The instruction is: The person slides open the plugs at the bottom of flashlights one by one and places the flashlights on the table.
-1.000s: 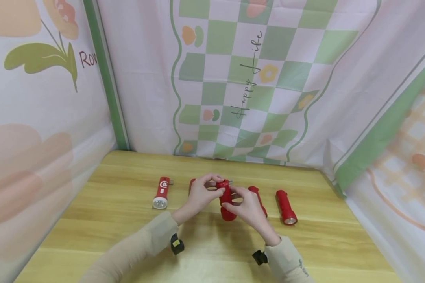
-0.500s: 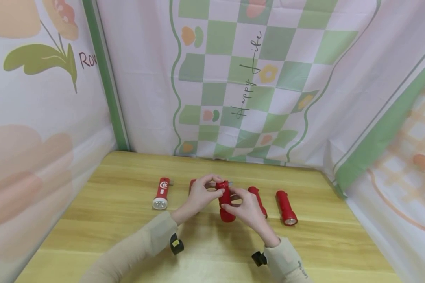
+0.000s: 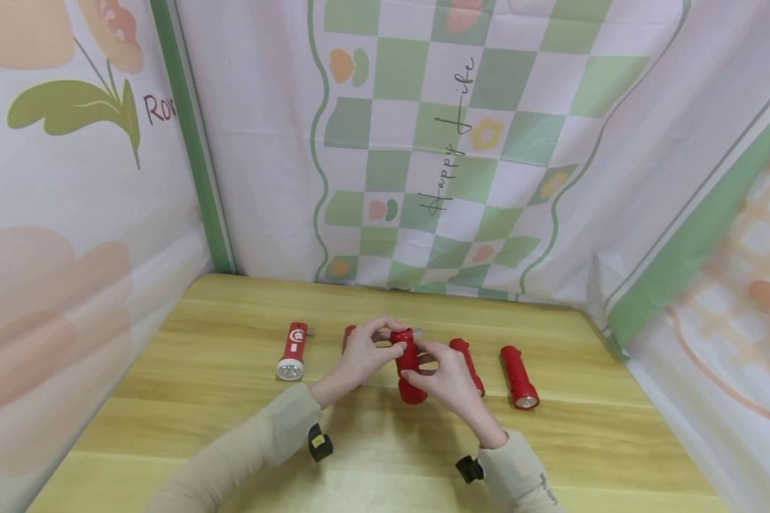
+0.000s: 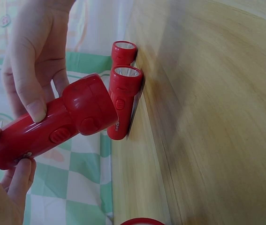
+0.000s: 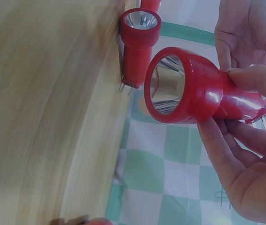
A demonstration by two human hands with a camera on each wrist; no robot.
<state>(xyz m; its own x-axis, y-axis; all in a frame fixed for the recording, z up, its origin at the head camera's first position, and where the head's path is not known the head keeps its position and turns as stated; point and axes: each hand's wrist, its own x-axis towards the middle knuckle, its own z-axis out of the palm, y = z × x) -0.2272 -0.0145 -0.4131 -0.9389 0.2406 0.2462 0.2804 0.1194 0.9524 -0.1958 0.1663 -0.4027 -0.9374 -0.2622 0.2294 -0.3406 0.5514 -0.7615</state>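
Both hands hold a red flashlight (image 3: 412, 392) above the middle of the table, its lamp end tilted down toward the person. My left hand (image 3: 362, 356) pinches the tail end, where metal plug prongs (image 5: 262, 123) stick out. Around the body near the lamp end curl the thumb and fingers of my right hand (image 3: 449, 377). A slide switch (image 4: 60, 135) shows on the body in the left wrist view. The right wrist view looks into the round silver reflector (image 5: 168, 84).
A red flashlight with a white rim (image 3: 291, 351) lies at the left, its prongs out. Another red flashlight (image 3: 348, 333) is mostly hidden behind the left hand. Two more red flashlights (image 3: 520, 377) lie at the right. A patterned curtain (image 3: 263, 178) hangs behind the wooden table (image 3: 231, 306).
The held flashlight's lamp end has shifted very slightly down and left in the head view, its tail turning a little. Both hands keep their grip; the other flashlights stay put.
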